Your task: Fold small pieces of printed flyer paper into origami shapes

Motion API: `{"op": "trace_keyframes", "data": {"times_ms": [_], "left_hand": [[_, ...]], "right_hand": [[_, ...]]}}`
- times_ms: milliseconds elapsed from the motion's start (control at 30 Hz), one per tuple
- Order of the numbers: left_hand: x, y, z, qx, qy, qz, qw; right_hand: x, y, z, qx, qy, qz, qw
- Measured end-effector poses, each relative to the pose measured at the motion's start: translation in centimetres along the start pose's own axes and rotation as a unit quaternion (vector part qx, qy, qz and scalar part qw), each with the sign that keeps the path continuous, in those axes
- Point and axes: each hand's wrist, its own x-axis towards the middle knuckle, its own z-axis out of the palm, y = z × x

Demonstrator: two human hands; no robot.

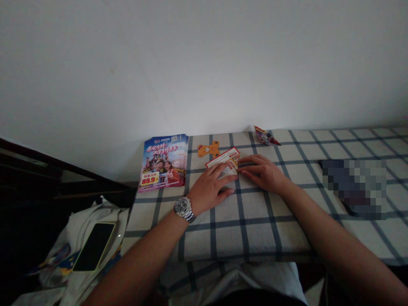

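L hand (210,187) + R hand (263,172) spread flat on folded flyer (222,157) — partly covered.

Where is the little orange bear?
In the head view, the orange bear lies centre-left by the wall, between the flyers and the folded paper.

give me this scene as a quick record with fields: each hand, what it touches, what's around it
surface: checked cloth against a white wall
left hand: flat, palm down on a folded leaflet; wristwatch on the wrist
right hand: fingertips pressing the leaflet's right end
left of leaflet: stack of flyers
behind leaflet: orange bear cutout; folded paper piece by the wall
lower left: phone, screen dark, lying on white fabric
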Motion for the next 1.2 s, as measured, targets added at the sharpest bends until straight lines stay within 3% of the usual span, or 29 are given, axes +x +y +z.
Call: {"op": "trace_keyframes", "data": {"times_ms": [833, 1200], "left_hand": [[0.0, 0.0, 0.0, -0.007, 0.002, 0.003, 1.000], [0.2, 0.2, -0.1, -0.003, -0.005, 0.003, 1.000]], "right_hand": [[0.7, 0.6, 1.1, -0.057, 0.059, 0.076, 0.994], [0.8, 0.1, 0.9, -0.162, 0.029, 0.101, 0.981]]}}
